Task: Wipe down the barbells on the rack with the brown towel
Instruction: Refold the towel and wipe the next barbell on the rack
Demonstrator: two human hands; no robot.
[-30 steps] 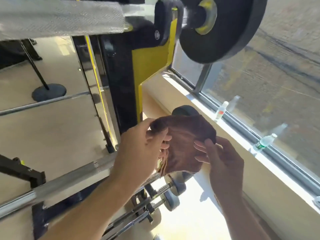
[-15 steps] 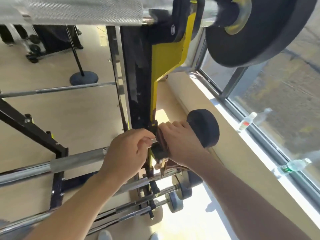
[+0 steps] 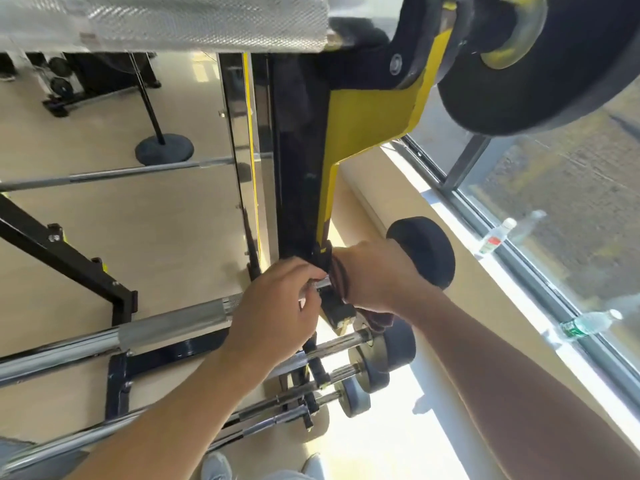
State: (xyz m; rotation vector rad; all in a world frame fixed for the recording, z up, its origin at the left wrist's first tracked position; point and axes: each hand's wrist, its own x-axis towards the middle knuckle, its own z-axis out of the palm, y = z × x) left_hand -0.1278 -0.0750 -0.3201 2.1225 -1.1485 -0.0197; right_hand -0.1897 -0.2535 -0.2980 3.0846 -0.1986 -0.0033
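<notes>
The right hand (image 3: 377, 275) clamps the brown towel (image 3: 341, 282) around the barbell (image 3: 166, 325), which the left hand (image 3: 277, 313) grips.

The black-and-yellow rack (image 3: 301, 188) carries several barbells at different heights. The top barbell (image 3: 207, 22) sits in a yellow-lined hook, a black plate (image 3: 540, 81) on its end; lower chrome barbells (image 3: 166, 330) rest below, smaller black plates (image 3: 398, 341) on their ends.

Two hands (image 3: 277, 317) (image 3: 375, 278). One brown towel (image 3: 341, 282). Barbells (image 3: 173, 327) on rack (image 3: 298, 168): five, perhaps six, lower ones crowded. Two bottles (image 3: 495, 235) (image 3: 588, 323) on windowsill (image 3: 519, 289). Two shoes (image 3: 216, 467).
</notes>
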